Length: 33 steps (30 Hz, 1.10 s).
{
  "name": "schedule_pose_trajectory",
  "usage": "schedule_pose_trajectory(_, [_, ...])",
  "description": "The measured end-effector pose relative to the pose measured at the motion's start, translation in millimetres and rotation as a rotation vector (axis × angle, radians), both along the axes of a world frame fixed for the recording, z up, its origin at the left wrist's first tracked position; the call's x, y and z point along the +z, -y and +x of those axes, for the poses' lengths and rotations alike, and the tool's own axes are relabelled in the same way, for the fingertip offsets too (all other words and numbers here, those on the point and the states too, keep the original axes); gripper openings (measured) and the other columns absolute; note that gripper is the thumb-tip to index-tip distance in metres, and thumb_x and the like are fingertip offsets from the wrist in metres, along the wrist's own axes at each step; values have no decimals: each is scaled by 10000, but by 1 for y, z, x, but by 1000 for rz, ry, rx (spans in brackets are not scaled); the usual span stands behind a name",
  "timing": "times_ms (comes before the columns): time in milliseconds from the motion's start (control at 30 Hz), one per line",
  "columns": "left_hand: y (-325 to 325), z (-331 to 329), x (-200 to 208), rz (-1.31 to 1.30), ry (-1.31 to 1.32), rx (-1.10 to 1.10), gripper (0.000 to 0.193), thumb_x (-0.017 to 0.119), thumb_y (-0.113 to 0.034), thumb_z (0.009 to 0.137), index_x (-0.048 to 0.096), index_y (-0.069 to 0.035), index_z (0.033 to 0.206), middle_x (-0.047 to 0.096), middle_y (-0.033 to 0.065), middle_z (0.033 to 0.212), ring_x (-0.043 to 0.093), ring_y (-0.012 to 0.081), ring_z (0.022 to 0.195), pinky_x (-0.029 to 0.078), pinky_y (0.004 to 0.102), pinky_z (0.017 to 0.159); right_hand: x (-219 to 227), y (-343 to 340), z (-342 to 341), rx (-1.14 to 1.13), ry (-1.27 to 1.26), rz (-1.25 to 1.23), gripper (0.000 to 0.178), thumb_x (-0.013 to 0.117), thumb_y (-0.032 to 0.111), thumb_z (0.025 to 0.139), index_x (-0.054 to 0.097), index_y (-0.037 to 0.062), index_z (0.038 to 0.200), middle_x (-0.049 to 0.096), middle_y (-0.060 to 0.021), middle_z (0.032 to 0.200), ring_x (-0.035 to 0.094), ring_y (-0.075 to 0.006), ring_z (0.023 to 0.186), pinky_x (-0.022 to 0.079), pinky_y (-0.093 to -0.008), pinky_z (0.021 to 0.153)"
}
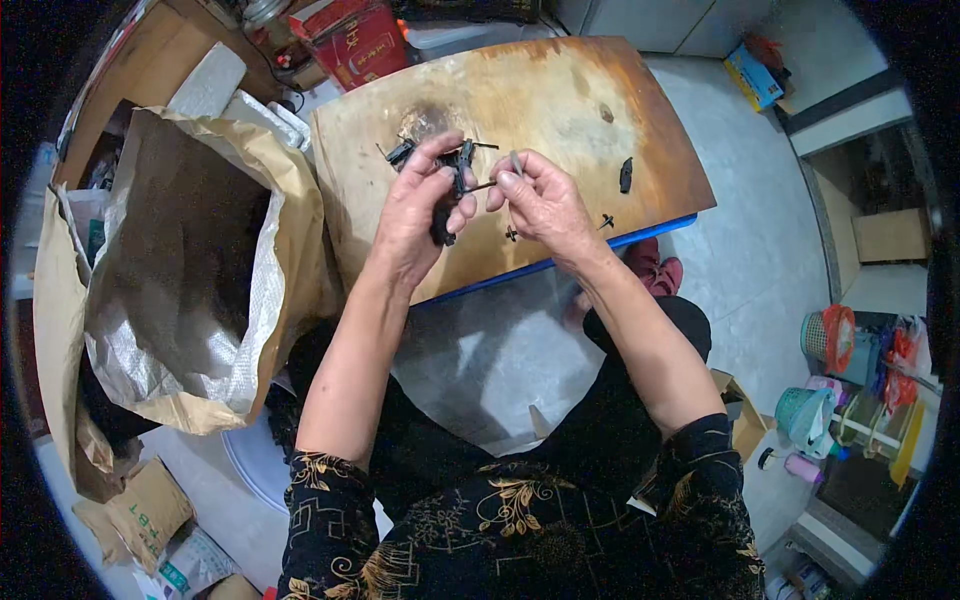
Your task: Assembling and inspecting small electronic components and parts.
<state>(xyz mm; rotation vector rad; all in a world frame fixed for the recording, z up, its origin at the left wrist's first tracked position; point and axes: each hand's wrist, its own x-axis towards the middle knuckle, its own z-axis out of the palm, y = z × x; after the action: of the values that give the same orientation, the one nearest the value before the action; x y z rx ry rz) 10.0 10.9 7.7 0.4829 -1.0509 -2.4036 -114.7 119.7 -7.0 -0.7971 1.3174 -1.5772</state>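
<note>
Above the worn wooden board (540, 90), my left hand (408, 215) is closed around a black plastic part (464, 165) with thin arms sticking out. My right hand (550, 212) pinches a small, thin grey tool (517, 163); its exact kind cannot be made out. A slim black rod (480, 187) runs from the part to my right fingertips. Beside my left fingers, another black piece (400, 152) shows, partly hidden. A lone black plastic part (626, 175) lies toward the board's right end. Tiny black cross-shaped bits (607, 221) lie near its front edge.
To the left stands a large open paper sack (290, 230) with a white woven lining, against the board's side. A red box (352, 45) sits behind the board. Baskets (800, 415) and bags crowd the far right, and a blue edge (650, 230) shows under the board.
</note>
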Motion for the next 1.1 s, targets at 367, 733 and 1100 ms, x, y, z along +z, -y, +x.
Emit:
schedule_pose_trajectory(367, [-7, 12, 9, -90, 36, -327, 326, 438, -111, 896, 420, -65, 1219, 528, 53, 764, 483, 69, 523, 343, 161, 402, 15, -4, -6, 235, 152, 49, 277, 551, 263, 884, 527, 82, 1092, 477, 67, 639, 369, 6, 494, 268, -144, 412])
schedule_pose_trajectory(733, [-14, 4, 5, -430, 253, -200, 313, 460, -88, 890, 437, -40, 1198, 553, 63, 827, 559, 93, 623, 409, 176, 474, 7, -6, -11, 122, -40, 131, 243, 537, 268, 884, 560, 67, 1019, 558, 34, 750, 427, -12, 556, 330, -162, 462])
schedule_pose_trajectory(1100, [-20, 1, 3, -543, 343, 6, 326, 497, -28, 872, 452, -5, 1194, 609, 74, 864, 580, 110, 769, 459, 229, 662, 5, -7, 6, 21, 169, 146, 320, 427, 325, 939, 489, 49, 1091, 415, 56, 586, 323, -15, 448, 232, -172, 379])
